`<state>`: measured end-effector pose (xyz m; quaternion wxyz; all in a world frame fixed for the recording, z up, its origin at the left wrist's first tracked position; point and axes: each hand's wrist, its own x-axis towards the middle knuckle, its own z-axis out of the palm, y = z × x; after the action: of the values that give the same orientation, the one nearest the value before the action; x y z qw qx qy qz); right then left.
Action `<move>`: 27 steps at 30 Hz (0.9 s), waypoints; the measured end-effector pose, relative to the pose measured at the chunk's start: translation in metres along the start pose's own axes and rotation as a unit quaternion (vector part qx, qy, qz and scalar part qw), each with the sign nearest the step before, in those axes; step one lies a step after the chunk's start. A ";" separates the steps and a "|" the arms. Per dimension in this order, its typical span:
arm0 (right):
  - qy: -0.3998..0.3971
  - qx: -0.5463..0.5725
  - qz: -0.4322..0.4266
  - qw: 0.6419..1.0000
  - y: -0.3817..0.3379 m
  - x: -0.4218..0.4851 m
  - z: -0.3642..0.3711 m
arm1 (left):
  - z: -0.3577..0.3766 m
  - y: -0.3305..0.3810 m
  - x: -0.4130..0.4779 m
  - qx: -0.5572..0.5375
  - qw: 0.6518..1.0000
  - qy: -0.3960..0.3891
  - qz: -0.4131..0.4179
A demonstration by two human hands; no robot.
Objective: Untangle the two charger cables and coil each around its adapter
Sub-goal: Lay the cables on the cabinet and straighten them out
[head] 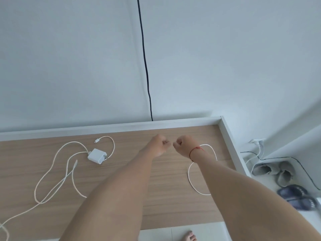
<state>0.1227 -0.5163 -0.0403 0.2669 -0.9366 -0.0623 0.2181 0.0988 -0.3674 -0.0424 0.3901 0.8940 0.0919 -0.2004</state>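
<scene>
The person is holding both arms out over the wooden desk [165, 197]. The left hand [160, 145] and the right hand [182, 145] are hanging close together, just apart, near the back rim. Both are showing curled fingers. I cannot tell if either grip is pinching something, because the fingers are hiding it. One red string [194, 150] is sitting round the right wrist.

I am counting one white adapter [96, 156], lying flat on the left part of the desk. Loose white cables [39, 202] are looping and crossing beside it, and one small plug end [96, 141] is lying just behind it. How many cables are in that bunch is hard to tell, and they are running off the bottom left edge.

One more white cable [189, 178] is curving on the right, partly hidden under the right arm.

One black cord [145, 66] is hanging down the wall.
</scene>
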 end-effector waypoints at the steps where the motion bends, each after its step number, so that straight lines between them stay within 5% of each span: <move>1: 0.002 -0.005 -0.002 1.000 0.002 -0.003 0.000 | -0.002 -0.008 0.001 0.021 1.000 0.002 -0.014; 9: 0.005 -0.040 0.046 0.998 0.108 0.000 -0.027 | 0.019 -0.038 -0.002 0.124 0.977 0.003 -0.175; 20: 0.068 -0.222 0.057 0.971 0.142 0.008 -0.047 | 0.064 0.001 0.002 0.096 0.989 -0.041 -0.107; 27: 0.022 -0.228 0.056 0.972 0.148 -0.003 -0.025 | 0.081 -0.002 -0.003 0.121 0.988 -0.008 -0.099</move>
<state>0.1310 -0.6546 -0.0980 0.0348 -0.9794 -0.0522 0.1917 0.0725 -0.4258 -0.0923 0.2579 0.9197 0.1516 -0.2543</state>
